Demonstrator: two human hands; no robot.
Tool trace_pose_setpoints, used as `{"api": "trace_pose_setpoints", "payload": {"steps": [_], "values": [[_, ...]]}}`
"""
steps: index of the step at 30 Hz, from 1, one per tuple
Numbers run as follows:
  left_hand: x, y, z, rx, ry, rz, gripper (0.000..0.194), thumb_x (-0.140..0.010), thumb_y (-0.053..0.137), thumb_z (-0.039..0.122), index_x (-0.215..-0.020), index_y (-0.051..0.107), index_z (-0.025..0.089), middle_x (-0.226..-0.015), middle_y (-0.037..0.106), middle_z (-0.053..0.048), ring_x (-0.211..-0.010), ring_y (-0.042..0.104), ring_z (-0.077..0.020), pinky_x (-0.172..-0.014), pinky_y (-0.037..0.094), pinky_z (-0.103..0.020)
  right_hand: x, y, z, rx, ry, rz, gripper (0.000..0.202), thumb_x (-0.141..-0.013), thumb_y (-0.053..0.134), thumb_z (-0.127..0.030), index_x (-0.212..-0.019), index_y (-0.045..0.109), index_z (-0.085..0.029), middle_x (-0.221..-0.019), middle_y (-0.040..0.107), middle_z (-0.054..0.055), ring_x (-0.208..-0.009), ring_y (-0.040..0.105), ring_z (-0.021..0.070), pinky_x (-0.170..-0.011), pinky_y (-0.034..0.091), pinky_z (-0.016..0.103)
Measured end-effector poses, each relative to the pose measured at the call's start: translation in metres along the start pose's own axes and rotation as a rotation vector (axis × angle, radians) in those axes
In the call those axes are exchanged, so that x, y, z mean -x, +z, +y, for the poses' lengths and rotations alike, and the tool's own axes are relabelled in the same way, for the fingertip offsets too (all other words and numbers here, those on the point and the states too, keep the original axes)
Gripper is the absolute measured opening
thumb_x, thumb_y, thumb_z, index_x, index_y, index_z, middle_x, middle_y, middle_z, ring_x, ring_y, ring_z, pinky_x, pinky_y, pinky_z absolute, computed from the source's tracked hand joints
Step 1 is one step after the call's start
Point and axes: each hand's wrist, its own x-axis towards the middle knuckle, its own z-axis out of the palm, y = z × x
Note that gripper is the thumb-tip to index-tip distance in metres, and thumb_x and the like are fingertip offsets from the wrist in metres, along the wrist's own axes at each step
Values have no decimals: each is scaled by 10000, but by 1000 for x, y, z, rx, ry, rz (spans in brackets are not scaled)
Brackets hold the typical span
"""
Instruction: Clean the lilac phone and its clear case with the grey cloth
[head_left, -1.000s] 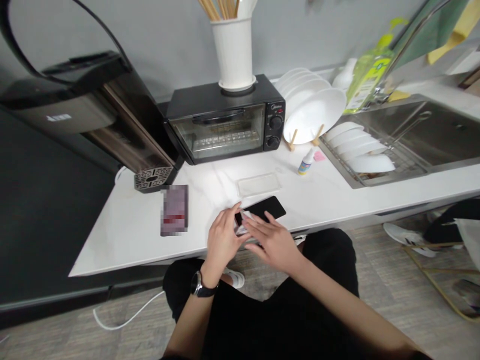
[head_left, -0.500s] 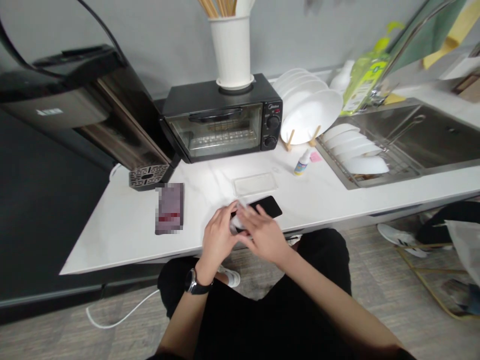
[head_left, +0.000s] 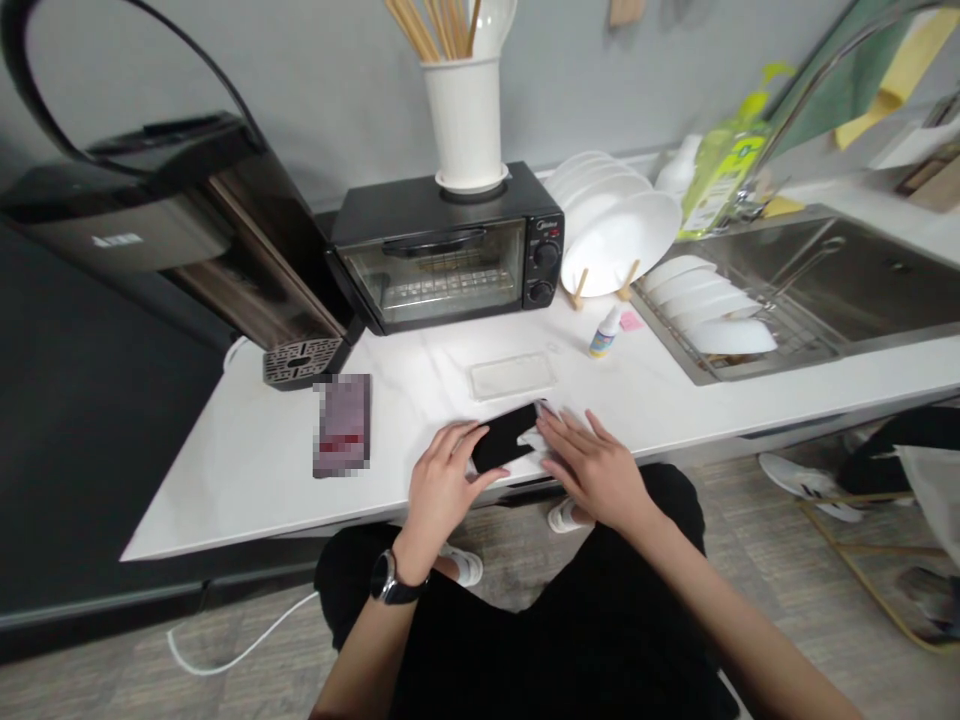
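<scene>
A black smartphone (head_left: 504,438) lies screen up near the front edge of the counter. My left hand (head_left: 442,475), with a watch on its wrist, grips the phone's left end, thumb along the near edge and fingers on the far edge. Over the right end, my right hand (head_left: 596,470) presses a white wipe (head_left: 531,440) against the screen with its fingers held out nearly flat. Part of the wipe is hidden beneath those fingers. Just beyond the phone lies a clear phone case (head_left: 514,376). A small spray bottle (head_left: 604,335) stands farther right, by a pink slip (head_left: 631,320).
A blurred-out purple item (head_left: 345,425) lies at left, in front of a black drink machine (head_left: 300,360). Behind stand a toaster oven (head_left: 450,265) and racked plates (head_left: 622,240). The sink (head_left: 862,290) is at right. A person's shoe (head_left: 806,485) shows on the floor.
My right hand has slid right with the wipe, from the phone's left part to its right end. My left hand stays at the left end. The view has shifted slightly.
</scene>
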Motion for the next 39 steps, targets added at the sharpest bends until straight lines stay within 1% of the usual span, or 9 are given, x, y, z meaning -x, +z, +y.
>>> {"api": "trace_pose_setpoints", "payload": {"steps": [5,11,18,21,25,27,30,35,39], "values": [[10,0,-3,-107,132,-57,501,-635,475,349,-1100,325,240,-1130,392,-37,-1051,341,-198,-871,352,-340,2,2,17,-81,50,132,410,-715,363,-263,-1116,278,-275,-1159,308,-41,-1061,266,183,-898,259,411],[21,0,-11,-173,256,-139,424,-719,369,182,-1131,280,225,-1177,341,-3,-1073,315,-153,-909,324,-300,9,19,17,-226,130,208,381,-725,362,-239,-1097,299,-296,-1155,311,-57,-1026,331,167,-903,269,395],[10,6,-11,-22,181,-136,396,-748,280,129,-1130,270,230,-1155,371,6,-1037,362,-115,-896,324,-262,-5,19,9,-263,183,332,418,-738,288,-130,-1130,248,-270,-1182,266,-45,-1067,253,165,-905,263,389],[7,14,-16,16,104,-96,358,-744,292,141,-1090,327,226,-1041,481,-22,-908,471,-141,-793,396,-282,-15,25,-10,-196,67,308,445,-729,269,-85,-1137,239,-261,-1182,269,-44,-1088,204,159,-923,223,393],[7,21,-25,-25,38,-99,271,-715,336,129,-955,455,173,-795,571,-69,-727,528,-183,-669,424,-310,-20,28,-23,-135,-304,115,465,-727,289,-80,-1127,236,-312,-1151,315,-97,-1087,209,126,-936,228,333],[6,20,-26,1,37,-92,281,-719,333,129,-976,435,180,-833,562,-63,-749,521,-176,-684,416,-303,-21,26,-18,-110,-289,120,461,-728,287,-87,-1137,227,-291,-1156,312,-79,-1086,210,134,-940,214,336],[4,18,-23,54,38,-81,316,-740,307,147,-1042,364,215,-925,533,-39,-777,513,-155,-697,405,-289,-24,23,-10,-55,-23,257,466,-723,252,-73,-1154,207,-243,-1181,272,-28,-1088,201,165,-936,181,389],[3,17,-24,-13,2,-90,254,-722,333,141,-950,444,163,-815,560,-76,-727,523,-182,-658,399,-303,-29,23,-14,-56,-357,112,434,-733,300,-115,-1129,253,-286,-1146,331,-73,-1077,234,124,-923,251,298],[3,18,-23,18,27,-59,273,-739,317,176,-998,403,198,-873,553,-55,-715,534,-165,-620,407,-287,-31,20,-12,9,16,228,466,-724,243,-42,-1161,202,-198,-1191,260,10,-1101,172,161,-939,172,391]]}}
